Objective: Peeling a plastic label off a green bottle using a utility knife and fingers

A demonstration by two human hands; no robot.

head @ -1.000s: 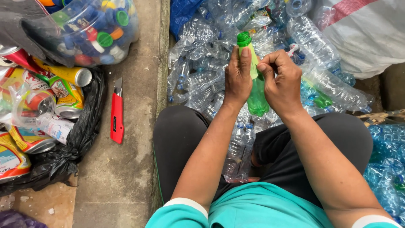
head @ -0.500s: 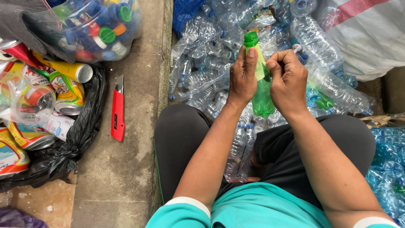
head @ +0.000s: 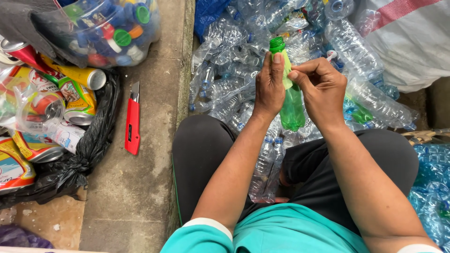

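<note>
Green plastic bottle (head: 291, 105) with green screw cap (head: 276, 44) is sitting upright between both hands, above a pile of clear crushed plastic bottles (head: 225, 84). Left hand (head: 268, 86) is wrapping the body in a firm grip; right hand (head: 322, 91) is pinching its light-green label (head: 285, 75). Red utility knife (head: 132, 120) is lying on the concrete ledge (head: 136, 187), well apart.

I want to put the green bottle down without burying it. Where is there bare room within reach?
Free: the concrete ledge between the black bag of cans and the person's knee, below the red utility knife. Crowded: the heap of clear bottles ahead of both hands, left hand and right hand, which hold the green bottle.
</note>
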